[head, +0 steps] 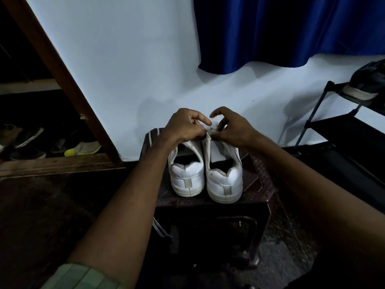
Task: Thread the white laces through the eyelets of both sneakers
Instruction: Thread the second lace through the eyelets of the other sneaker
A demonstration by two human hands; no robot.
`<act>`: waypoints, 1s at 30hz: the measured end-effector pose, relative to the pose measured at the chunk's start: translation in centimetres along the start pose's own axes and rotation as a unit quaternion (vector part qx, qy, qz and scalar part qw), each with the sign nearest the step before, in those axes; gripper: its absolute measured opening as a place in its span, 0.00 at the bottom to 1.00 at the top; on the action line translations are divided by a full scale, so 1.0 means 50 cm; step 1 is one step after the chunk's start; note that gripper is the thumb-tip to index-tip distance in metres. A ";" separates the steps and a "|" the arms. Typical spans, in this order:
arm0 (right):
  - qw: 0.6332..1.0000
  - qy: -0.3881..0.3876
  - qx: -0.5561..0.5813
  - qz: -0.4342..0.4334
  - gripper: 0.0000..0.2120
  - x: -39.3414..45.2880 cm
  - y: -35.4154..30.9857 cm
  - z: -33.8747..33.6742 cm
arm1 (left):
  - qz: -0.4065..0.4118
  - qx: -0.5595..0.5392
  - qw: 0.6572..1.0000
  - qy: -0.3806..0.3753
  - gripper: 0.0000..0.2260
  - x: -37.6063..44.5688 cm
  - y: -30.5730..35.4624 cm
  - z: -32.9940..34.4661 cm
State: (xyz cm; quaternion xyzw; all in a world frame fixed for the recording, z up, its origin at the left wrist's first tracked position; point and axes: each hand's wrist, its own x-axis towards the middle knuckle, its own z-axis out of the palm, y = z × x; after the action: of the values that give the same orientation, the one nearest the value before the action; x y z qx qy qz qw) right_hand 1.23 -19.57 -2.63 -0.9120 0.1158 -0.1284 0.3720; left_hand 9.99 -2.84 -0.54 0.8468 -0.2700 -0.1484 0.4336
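Up close, the fingers of both hands meet over the front of the right sneaker point(224, 178), just above its tongue. The left hand point(185, 127) has its forefinger stretched toward the right hand while its other fingers curl and pinch at the inner edge of that sneaker's opening. The right hand point(231, 129) curls its thumb and fingers round a small pale bit there, which looks like the lace end or the eyelet flap; blur keeps me from telling which. Its forefinger arches above, touching nothing.

Beside the right sneaker, touching it on its left, stands the left sneaker point(186, 176), heels toward the camera, no hand on its heel. Both rest on a dark stool point(264, 184). A white lace point(150, 135) hangs over the stool's far left edge, left of the left sneaker, apart from the fingers. Further out from the sneakers, a blue curtain point(291, 30) hangs above, a black rack point(341, 130) stands to the right, and other shoes point(82, 149) lie on a low shelf to the left.
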 end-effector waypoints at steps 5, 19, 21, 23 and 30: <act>0.997 -0.034 -0.006 -0.071 0.15 -0.001 0.002 -0.024 | -0.033 -0.022 0.999 0.000 0.18 0.011 -0.002 -0.001; 0.999 -0.028 -0.040 -0.013 0.09 -0.004 -0.008 -0.038 | -0.028 -0.009 0.999 -0.030 0.16 0.021 -0.012 0.005; 0.999 -0.007 -0.034 0.010 0.02 0.001 0.001 -0.031 | -0.022 0.003 0.999 -0.038 0.16 0.021 -0.015 0.004; 0.999 0.002 -0.025 0.023 0.03 0.004 0.007 -0.026 | -0.023 0.001 0.999 -0.035 0.17 0.021 -0.017 0.002; 0.999 0.001 -0.018 0.036 0.08 -0.006 -0.003 -0.024 | -0.018 0.014 0.999 -0.038 0.18 0.022 -0.014 0.005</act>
State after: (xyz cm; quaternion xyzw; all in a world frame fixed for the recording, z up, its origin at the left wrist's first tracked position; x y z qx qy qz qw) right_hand 0.61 -20.14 -1.75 -0.9136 0.1513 -0.1139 0.3597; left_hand 10.97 -3.30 -1.29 0.8513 -0.2727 -0.1843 0.4087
